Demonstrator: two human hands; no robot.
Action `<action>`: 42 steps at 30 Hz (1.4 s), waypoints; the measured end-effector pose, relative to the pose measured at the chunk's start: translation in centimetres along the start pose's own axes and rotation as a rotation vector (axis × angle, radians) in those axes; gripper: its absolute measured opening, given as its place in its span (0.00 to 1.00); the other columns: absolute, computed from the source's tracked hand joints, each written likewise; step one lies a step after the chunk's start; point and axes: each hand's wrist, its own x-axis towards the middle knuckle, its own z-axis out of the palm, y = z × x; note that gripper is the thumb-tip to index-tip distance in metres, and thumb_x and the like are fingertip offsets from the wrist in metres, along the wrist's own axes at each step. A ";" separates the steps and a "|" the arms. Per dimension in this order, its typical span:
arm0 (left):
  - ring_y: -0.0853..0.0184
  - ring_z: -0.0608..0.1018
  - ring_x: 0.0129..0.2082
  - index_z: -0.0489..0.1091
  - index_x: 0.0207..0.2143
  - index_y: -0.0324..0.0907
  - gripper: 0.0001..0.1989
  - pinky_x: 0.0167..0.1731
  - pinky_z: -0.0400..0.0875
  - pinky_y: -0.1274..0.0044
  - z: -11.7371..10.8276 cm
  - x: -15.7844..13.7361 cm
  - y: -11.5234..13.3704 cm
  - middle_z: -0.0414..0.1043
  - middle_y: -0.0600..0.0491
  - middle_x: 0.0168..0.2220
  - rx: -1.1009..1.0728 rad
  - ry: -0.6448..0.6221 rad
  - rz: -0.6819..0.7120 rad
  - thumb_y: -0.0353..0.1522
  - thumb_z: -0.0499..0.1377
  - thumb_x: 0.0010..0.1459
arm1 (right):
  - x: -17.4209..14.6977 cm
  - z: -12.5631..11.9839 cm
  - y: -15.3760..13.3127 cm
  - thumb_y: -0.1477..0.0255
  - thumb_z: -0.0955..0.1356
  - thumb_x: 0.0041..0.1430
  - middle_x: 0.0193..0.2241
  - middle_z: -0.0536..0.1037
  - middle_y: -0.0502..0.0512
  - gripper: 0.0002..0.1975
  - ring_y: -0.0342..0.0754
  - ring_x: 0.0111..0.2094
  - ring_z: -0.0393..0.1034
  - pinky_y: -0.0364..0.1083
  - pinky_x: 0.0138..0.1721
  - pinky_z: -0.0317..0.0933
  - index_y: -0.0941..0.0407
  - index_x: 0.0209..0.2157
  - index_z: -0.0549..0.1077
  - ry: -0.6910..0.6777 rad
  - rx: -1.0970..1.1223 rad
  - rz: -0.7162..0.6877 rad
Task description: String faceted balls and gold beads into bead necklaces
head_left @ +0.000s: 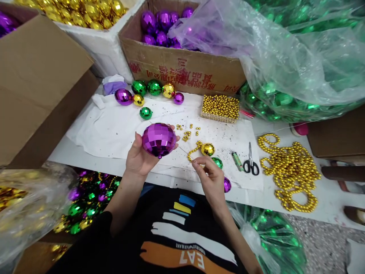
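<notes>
A large faceted purple ball (158, 139) rests in my left hand (139, 158), its fingers curled behind it. My right hand (209, 177) pinches the end of a thin string or needle (185, 152) that slants toward the purple ball. Just beyond the right fingertips lies a short strand of gold beads (193, 150), beside a gold ball (208, 149). A green ball (218, 163) and a small purple ball (227, 185) sit close to the right hand, partly covered by it. Several loose gold beads (186, 136) are scattered between the hands.
Behind stand a clear box of gold beads (219, 107), a row of joined balls (154, 87) and a cardboard box (182, 64) of purple balls. To the right lie scissors (251, 161), a green lighter (237, 161) and heaped gold bead strands (293, 171). A cardboard flap (40, 83) juts in left.
</notes>
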 end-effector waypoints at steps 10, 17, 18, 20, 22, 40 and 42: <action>0.43 0.70 0.61 0.71 0.53 0.40 0.29 0.56 0.71 0.53 4.8 1.4 -1.1 0.72 0.41 0.55 -0.148 -0.088 -0.097 0.52 0.58 0.60 | 5.5 -3.9 -1.7 0.61 0.73 0.55 0.18 0.64 0.43 0.12 0.35 0.16 0.47 0.40 0.17 0.39 0.57 0.31 0.75 0.236 0.290 -0.008; 0.42 0.70 0.61 0.70 0.54 0.39 0.31 0.54 0.73 0.54 4.4 1.2 -0.7 0.72 0.40 0.56 -0.159 -0.203 -0.118 0.54 0.57 0.59 | 9.7 -7.9 -9.8 0.74 0.70 0.57 0.23 0.71 0.49 0.04 0.38 0.19 0.60 0.41 0.20 0.54 0.56 0.29 0.74 0.394 0.257 -0.486; 0.43 0.71 0.60 0.70 0.54 0.39 0.32 0.54 0.74 0.56 3.7 1.3 -0.8 0.72 0.39 0.56 -0.170 -0.178 -0.113 0.54 0.57 0.60 | 9.6 -7.8 -10.7 0.75 0.69 0.58 0.26 0.72 0.51 0.04 0.39 0.21 0.62 0.42 0.21 0.57 0.55 0.29 0.73 0.402 0.272 -0.508; 0.47 0.74 0.58 0.69 0.54 0.38 0.31 0.55 0.75 0.60 1.9 1.8 -1.2 0.73 0.38 0.54 -0.206 -0.092 -0.113 0.53 0.55 0.61 | 9.0 -7.3 -12.1 0.76 0.68 0.60 0.30 0.75 0.53 0.06 0.39 0.21 0.64 0.43 0.21 0.57 0.54 0.29 0.72 0.421 0.307 -0.533; 0.51 0.76 0.56 0.68 0.54 0.38 0.28 0.54 0.76 0.64 0.0 2.4 -1.8 0.75 0.39 0.52 -0.251 0.013 -0.133 0.50 0.54 0.63 | 8.0 -6.4 -12.9 0.77 0.66 0.62 0.34 0.77 0.53 0.08 0.39 0.19 0.62 0.43 0.18 0.53 0.53 0.29 0.71 0.430 0.314 -0.540; 0.57 0.82 0.45 0.67 0.54 0.37 0.26 0.42 0.82 0.71 -3.4 2.8 -3.3 0.78 0.41 0.45 -0.356 0.232 -0.263 0.48 0.55 0.64 | 0.2 0.5 -6.8 0.83 0.67 0.58 0.25 0.75 0.49 0.08 0.49 0.32 0.78 0.49 0.30 0.71 0.55 0.33 0.73 0.393 -0.061 -0.683; 0.56 0.82 0.44 0.67 0.54 0.36 0.27 0.40 0.83 0.71 -3.4 2.7 -3.4 0.78 0.41 0.44 -0.362 0.239 -0.268 0.48 0.55 0.64 | 0.1 0.6 -6.6 0.84 0.67 0.58 0.28 0.77 0.51 0.09 0.49 0.32 0.78 0.48 0.30 0.71 0.56 0.34 0.73 0.390 -0.080 -0.704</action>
